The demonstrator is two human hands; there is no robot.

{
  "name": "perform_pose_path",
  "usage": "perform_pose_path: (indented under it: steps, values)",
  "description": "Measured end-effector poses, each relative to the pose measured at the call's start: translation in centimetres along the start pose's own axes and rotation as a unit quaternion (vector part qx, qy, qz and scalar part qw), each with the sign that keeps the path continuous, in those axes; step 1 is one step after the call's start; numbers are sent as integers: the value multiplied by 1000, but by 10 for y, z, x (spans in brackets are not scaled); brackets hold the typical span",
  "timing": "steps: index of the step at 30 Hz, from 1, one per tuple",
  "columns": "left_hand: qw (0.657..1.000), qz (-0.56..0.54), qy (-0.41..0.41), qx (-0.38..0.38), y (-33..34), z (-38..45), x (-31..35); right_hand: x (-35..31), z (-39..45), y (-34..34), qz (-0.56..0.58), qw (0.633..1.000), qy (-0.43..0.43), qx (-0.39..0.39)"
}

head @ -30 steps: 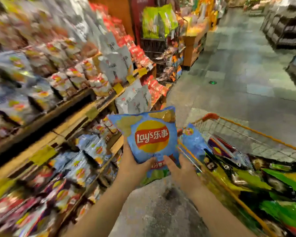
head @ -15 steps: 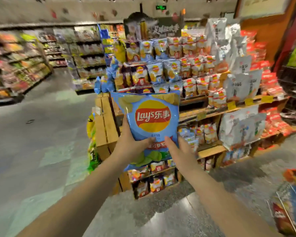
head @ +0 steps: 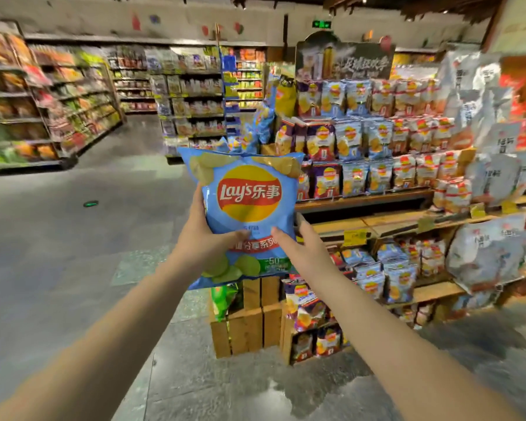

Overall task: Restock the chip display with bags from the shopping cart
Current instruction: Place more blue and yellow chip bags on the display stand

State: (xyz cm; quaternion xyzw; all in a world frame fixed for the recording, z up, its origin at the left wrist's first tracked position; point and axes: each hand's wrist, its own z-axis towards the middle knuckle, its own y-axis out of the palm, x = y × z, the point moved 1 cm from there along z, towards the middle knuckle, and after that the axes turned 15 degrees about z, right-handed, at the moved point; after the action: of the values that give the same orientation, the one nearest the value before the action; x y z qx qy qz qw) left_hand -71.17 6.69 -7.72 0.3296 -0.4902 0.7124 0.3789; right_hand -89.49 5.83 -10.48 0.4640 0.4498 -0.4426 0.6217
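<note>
- vs 0.5 s ago: same two-handed hold on the chip bag, thumbs on the front in abt the same spots; no regrip.
- View has swung a bit left since then: the cart corner that showed at lower right is gone, more of the aisle shelves on the left now in frame, display sits further right.
- vs 1.0 s ago: cart filled the right side and the display was close on the left; now person faces the display's corner from the open floor.
- Left hand grips the bag's lower left edge, thumb across the front below the logo, fingers behind, hidden.
- Right hand grips the lower right edge, thumb on the front over the red text band, fingers wrapped behind; one fingertip shows past the bag's right edge.
- Bag is upright, logo facing cam, held in the air between both hands; most of the bag stands above the grip, green lime strip hangs below the thumbs.
- Bag is in front of the display's left corner, overlapping it in view; touching or not, can't tell. Not on a shelf yet.
- Display: upper tiers packed w/ bags, a bare wood shelf just right of the held bag w/ yellow price tags on its edge, more bags on lower tiers.
- Wooden crate below the held bag, a green bag at its left.
- Dark promo sign atop the display; text blurred.
</note>
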Motion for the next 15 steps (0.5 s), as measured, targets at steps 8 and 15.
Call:
perform_pose_path:
  steps: [8, 15]
  values:
    - [997, 6, -24, -79, -47, 111, -107, 66, 123, 57, 5, 998, 60, -16]
    - [993, 35, -51, -96, -110, 231, -182, 110, 256, 136, 24, 994, 104, -24]
